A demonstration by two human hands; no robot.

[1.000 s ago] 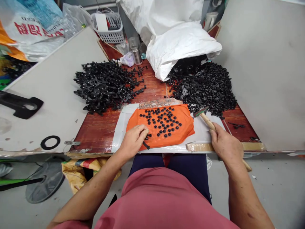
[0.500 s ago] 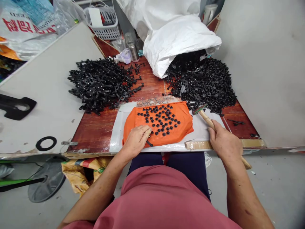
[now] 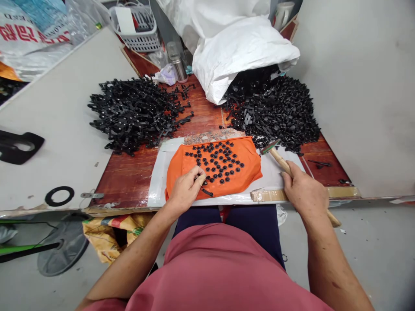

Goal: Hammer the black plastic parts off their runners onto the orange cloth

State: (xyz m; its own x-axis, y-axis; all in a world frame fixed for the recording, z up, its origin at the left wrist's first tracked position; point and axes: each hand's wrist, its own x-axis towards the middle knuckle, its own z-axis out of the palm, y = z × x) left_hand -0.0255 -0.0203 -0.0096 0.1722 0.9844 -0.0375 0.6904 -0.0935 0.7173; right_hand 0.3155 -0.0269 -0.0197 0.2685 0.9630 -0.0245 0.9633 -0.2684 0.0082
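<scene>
My right hand point(image 3: 306, 190) is closed round the wooden handle of a hammer point(image 3: 281, 161). The hammer's head is over the right end of an orange cloth point(image 3: 248, 181). My left hand point(image 3: 188, 185) rests at the cloth's lower left, thumb and fingertips pinched together on a small black plastic strap point(image 3: 206, 191). One end of that strap is hidden by the fingers; the rest sticks out toward the lower right. Several round black buttons point(image 3: 223, 167) stand in loose rows on the cloth. Beneath it lies a white sheet point(image 3: 156, 185).
Black plastic parts are heaped at left point(image 3: 132, 114) and right point(image 3: 282, 112). A white sack point(image 3: 240, 47) hangs over the right heap. Cardboard point(image 3: 269, 195) lines the front edge. A grey basket point(image 3: 139, 41) and a steel flask point(image 3: 180, 69) stand at the back.
The black strap at my left fingertips has swung outward, and more of it shows now. My left fingers have shifted slightly. The hammer stays in my right hand, much as before.
</scene>
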